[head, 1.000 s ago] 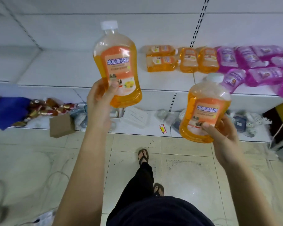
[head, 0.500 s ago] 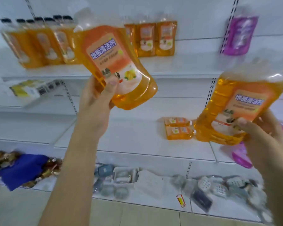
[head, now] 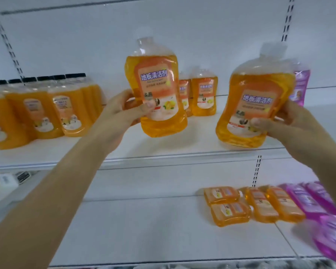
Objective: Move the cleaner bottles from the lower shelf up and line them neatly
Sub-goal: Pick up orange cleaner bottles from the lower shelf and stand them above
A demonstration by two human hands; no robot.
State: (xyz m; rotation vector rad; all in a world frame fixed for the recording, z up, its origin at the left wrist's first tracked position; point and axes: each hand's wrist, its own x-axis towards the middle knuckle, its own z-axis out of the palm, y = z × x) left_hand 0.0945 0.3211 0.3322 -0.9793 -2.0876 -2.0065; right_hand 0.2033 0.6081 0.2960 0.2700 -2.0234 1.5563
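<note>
My left hand (head: 124,111) grips an orange cleaner bottle (head: 159,84) upright, held just above the upper shelf (head: 163,154) near its middle. My right hand (head: 291,127) grips a second orange cleaner bottle (head: 258,105), tilted slightly left, its base low over the shelf's front edge; I cannot tell whether it touches. Two orange bottles (head: 202,94) stand at the back of the upper shelf between the held ones. On the lower shelf (head: 144,230) several orange bottles (head: 254,206) lie flat beside purple ones (head: 314,202).
A packed row of orange bottles with black caps (head: 45,107) fills the left of the upper shelf. A purple bottle (head: 301,86) stands at the back right behind my right-hand bottle. Slotted uprights (head: 257,169) divide the shelving. A white container (head: 2,183) sits at the lower left.
Both bottles have risen from floor level to the upper shelf, and my view has lifted with them. The left bottle has gone from tilted to upright; the right one has come nearly upright.
</note>
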